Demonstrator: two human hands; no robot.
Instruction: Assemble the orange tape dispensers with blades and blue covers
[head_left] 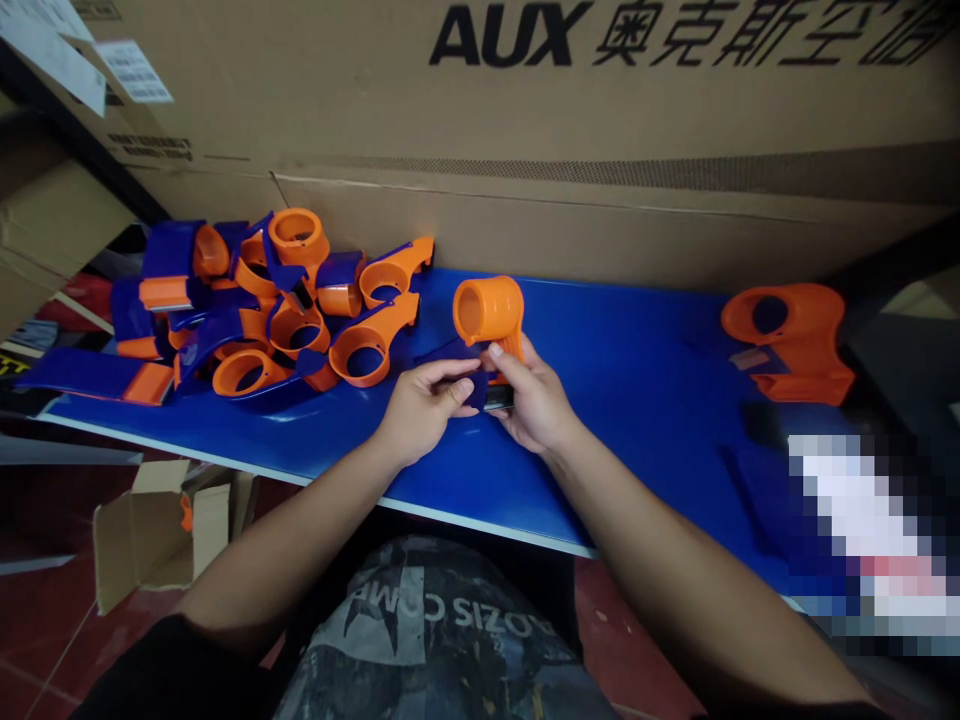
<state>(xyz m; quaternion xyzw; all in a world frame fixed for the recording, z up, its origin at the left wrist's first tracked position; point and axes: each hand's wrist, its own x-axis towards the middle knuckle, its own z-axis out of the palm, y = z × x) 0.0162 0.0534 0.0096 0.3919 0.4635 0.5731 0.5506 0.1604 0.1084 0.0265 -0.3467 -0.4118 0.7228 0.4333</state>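
Note:
An orange tape dispenser (pixel 491 308) with a round hub is held above the middle of the blue tabletop. My right hand (pixel 541 398) is closed around its lower body, the thumb pressed on the orange plastic. My left hand (pixel 424 408) pinches a dark blue plastic piece (pixel 471 388) against the dispenser's lower end. A dark strip with a shiny edge (pixel 498 398) shows between the two hands. How the blue piece joins the orange body is hidden by my fingers.
Several orange-and-blue tape dispensers (pixel 300 335) lie piled on the left of the blue table (pixel 630 400). Orange dispenser bodies (pixel 806 335) rest at the right end. A large cardboard box (pixel 525 120) stands behind. An open carton (pixel 124 545) is on the floor at left.

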